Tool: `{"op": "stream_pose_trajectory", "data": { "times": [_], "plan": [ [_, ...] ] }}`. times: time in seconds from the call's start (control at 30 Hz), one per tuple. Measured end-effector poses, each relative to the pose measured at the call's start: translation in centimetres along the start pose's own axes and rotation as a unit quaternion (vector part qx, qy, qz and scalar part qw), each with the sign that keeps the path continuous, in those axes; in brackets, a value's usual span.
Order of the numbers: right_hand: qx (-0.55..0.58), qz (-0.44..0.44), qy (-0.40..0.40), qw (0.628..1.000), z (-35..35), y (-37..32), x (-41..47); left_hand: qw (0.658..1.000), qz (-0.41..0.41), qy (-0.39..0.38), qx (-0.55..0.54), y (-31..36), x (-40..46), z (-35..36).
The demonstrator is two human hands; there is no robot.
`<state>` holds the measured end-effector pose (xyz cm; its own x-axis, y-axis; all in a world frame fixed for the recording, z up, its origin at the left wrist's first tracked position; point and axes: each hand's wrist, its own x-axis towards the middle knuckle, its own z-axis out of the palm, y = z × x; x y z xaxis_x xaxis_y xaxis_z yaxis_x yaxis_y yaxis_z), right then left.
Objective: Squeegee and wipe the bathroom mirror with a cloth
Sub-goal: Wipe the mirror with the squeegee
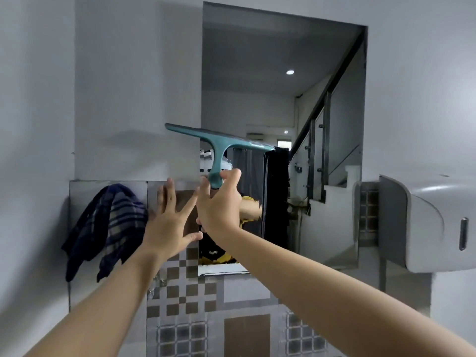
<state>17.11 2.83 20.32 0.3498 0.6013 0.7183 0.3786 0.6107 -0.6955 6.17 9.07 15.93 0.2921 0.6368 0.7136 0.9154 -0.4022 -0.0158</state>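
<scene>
A tall frameless mirror [283, 99] hangs on the grey wall ahead. My right hand [221, 204] grips the handle of a teal squeegee [219, 143], whose blade is tilted, its left end past the mirror's left edge. My left hand [170, 220] is open with fingers spread, flat against or just off the tiled wall left of the mirror. A dark blue checked cloth [108, 225] hangs on the wall farther left, a little apart from my left hand.
A white wall dispenser [427, 222] juts out at the right, level with the mirror's lower part. Patterned grey and brown tiles [185, 300] cover the wall below. The mirror reflects a staircase and ceiling lights.
</scene>
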Motion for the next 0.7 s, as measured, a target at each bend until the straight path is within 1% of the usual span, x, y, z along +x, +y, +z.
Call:
{"op": "stream_pose_trajectory", "data": {
  "times": [0.17,0.37,0.53,0.7],
  "plan": [
    [-0.099,-0.097,-0.005,0.99,-4.2,1.8,0.7,1.0,0.003,0.001,-0.004,-0.4,0.2,0.6],
    [-0.175,-0.164,-0.008,0.971,-9.9,2.7,3.3,1.0,0.005,0.002,0.002,-0.6,0.0,1.0],
    [-0.24,-0.197,-0.007,0.95,-13.4,2.3,5.0,1.0,-0.002,0.003,0.0,-0.5,-0.3,1.6],
    [-0.26,-0.207,-0.009,0.943,-15.7,2.8,5.8,1.0,-0.008,-0.004,0.004,-0.4,-0.3,1.6]
  ]
}}
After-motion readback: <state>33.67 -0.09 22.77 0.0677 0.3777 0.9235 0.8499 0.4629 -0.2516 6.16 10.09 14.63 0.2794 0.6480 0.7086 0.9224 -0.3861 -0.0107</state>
